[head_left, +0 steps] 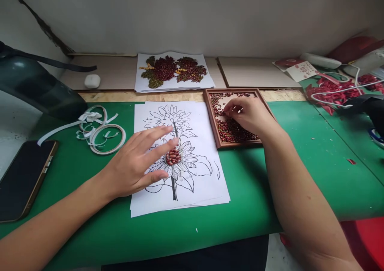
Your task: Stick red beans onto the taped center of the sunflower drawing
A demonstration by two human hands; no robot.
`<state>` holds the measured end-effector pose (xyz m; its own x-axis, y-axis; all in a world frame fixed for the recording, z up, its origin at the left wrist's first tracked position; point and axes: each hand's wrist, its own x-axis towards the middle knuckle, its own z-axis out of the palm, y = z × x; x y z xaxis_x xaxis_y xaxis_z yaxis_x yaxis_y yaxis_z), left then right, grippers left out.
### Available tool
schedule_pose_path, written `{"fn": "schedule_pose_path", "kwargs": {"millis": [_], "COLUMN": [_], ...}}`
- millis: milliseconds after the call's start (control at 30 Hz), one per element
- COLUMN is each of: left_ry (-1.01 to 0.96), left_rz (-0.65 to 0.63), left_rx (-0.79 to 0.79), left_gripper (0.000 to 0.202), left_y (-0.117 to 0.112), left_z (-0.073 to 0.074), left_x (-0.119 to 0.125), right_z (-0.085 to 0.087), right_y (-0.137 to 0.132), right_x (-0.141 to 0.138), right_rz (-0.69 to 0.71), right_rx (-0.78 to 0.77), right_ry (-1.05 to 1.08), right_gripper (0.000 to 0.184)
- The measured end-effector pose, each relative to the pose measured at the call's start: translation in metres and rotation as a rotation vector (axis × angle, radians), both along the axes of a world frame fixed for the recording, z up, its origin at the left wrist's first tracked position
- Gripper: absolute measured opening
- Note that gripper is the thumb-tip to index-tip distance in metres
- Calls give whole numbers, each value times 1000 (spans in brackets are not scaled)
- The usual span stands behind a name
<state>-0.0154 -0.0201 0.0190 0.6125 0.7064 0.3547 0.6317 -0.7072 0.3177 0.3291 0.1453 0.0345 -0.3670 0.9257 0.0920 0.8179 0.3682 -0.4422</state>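
Note:
A white sheet (207, 187) printed with two outlined flowers lies on the green table, on top of other sheets. Red beans (173, 157) fill the centre of the lower flower. My left hand (135, 163) rests over the sheet's left part, fingers spread, holding nothing. To the right stands a brown wooden frame tray (213, 121) with many small dark red and green beans (229, 131) inside. My right hand (247, 113) reaches into it with thumb and fingertips pinched together among the beans. Whatever sits between those fingertips is too small to make out.
Behind lies a paper (175, 86) covered with bean-made shapes. On the left are rolls of double-sided tape (122, 143), a phone (25, 179), a dark bottle (39, 87) and a white earbud case (92, 81). Red shredded material (327, 93) and a white cable (333, 96) lie at the right.

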Motion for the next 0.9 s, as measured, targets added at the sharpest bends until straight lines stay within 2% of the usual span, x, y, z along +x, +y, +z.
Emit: {"fn": "schedule_pose_path", "kwargs": {"millis": [133, 300, 500, 700, 767, 900], "left_ry": [14, 4, 5, 7, 10, 4], "left_rz": [-72, 1, 7, 28, 23, 31], "left_rx": [39, 66, 35, 6, -2, 18], "left_gripper": [34, 13, 12, 15, 15, 15], "left_y": [0, 1, 2, -1, -1, 0], "left_z": [0, 3, 1, 0, 0, 0], "left_x": [0, 0, 0, 2, 2, 3], "right_z": [-2, -3, 1, 6, 6, 3], "right_y": [1, 2, 2, 7, 8, 7], "right_x": [3, 7, 10, 22, 22, 13], "right_rz": [-27, -65, -139, -226, -207, -68], "right_rx": [49, 68, 66, 45, -4, -83], "right_ry": [37, 117, 173, 67, 34, -11], "right_gripper": [24, 26, 29, 24, 20, 16]}}
